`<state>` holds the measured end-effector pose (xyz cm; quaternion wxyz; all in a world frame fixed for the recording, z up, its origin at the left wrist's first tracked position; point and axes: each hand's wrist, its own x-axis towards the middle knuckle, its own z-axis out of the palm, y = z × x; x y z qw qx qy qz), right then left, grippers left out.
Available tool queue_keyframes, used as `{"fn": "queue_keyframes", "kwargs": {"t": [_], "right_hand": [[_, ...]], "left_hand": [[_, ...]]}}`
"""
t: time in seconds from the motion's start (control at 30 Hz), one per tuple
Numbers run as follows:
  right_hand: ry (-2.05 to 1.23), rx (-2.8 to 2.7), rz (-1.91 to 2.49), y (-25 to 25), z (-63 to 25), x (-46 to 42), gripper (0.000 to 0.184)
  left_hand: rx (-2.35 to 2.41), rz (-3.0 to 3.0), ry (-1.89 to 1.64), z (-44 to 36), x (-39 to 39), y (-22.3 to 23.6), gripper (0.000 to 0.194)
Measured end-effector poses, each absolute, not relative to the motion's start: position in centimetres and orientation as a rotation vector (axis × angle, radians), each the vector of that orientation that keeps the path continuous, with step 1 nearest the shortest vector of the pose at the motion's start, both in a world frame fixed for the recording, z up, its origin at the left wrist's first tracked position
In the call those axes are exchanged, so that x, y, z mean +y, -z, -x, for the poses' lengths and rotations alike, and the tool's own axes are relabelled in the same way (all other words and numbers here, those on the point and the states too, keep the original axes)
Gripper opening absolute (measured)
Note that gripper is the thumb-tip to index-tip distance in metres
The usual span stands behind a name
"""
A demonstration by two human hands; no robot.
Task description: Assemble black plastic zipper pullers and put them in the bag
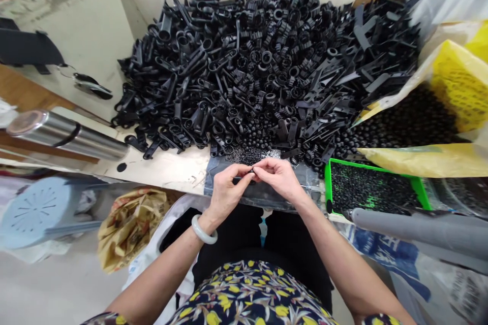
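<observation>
My left hand (227, 189) and my right hand (281, 179) meet fingertip to fingertip at the front edge of the bench. Between their pinched thumbs and index fingers is a small black plastic piece (251, 171), mostly covered by the fingers. Just beyond the fingertips lie tiny metal pins (272, 153) and little black balls (259, 134). Farther back rises a big heap of black plastic parts: ring-ended levers (183, 40) at the left, ribbed rings (267, 56) in the middle, flat blades (368, 30) at the right.
A steel thermos (87, 139) lies at the left, near keys (91, 85). At the right are a green tray (328, 185) of small black pieces, an open yellow sack (415, 160) of black balls and a grey tube (412, 228). A blue stool (34, 208) stands below left.
</observation>
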<state>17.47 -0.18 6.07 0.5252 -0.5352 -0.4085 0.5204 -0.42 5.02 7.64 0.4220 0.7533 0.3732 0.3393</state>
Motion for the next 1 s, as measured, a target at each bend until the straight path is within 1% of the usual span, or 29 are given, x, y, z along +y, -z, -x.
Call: {"fn": "queue_keyframes", "kwargs": {"t": [0.2,0.33,0.4,0.47,0.53,0.63,0.7,0.8,0.9,1.0], "right_hand": [[-1.149,-0.941,1.364,-5.4,-16.9,0.8,0.027],[-1.115,-0.952,1.308,-5.5,-17.6,0.2,0.03],[-1.027,-1.038,1.335,-6.2,-18.2,-0.8,0.03],[-0.823,-1.231,1.46,-7.1,-18.9,-2.2,0.026],[-0.512,-1.471,1.662,-7.8,-19.8,-3.9,0.024],[-0.06,-1.748,1.993,-7.8,-21.1,-6.7,0.022],[0.099,-1.858,2.129,-7.3,-21.8,-8.2,0.02],[0.145,-1.933,2.18,-6.3,-22.4,-9.5,0.018],[0.104,-1.866,2.15,-6.2,-22.3,-9.5,0.021],[-0.183,-1.664,1.985,-7.0,-21.2,-8.5,0.019]], "left_hand": [[0.94,-1.782,-0.895,0.2,4.6,-7.5,0.015],[0.993,-1.627,-0.864,0.4,4.9,-6.9,0.022],[1.007,-1.564,-0.859,0.6,5.2,-6.6,0.025],[0.994,-1.558,-0.859,0.8,5.5,-6.4,0.03],[0.979,-1.579,-0.86,1.1,5.6,-6.4,0.032],[0.976,-1.606,-0.844,1.3,5.6,-6.6,0.024],[0.986,-1.569,-0.833,1.3,5.4,-6.9,0.023],[0.967,-1.402,-0.819,1.2,5.1,-7.2,0.026],[0.924,-1.271,-0.797,1.0,4.8,-7.5,0.028],[0.913,-1.255,-0.78,0.7,4.5,-7.7,0.027]]}}
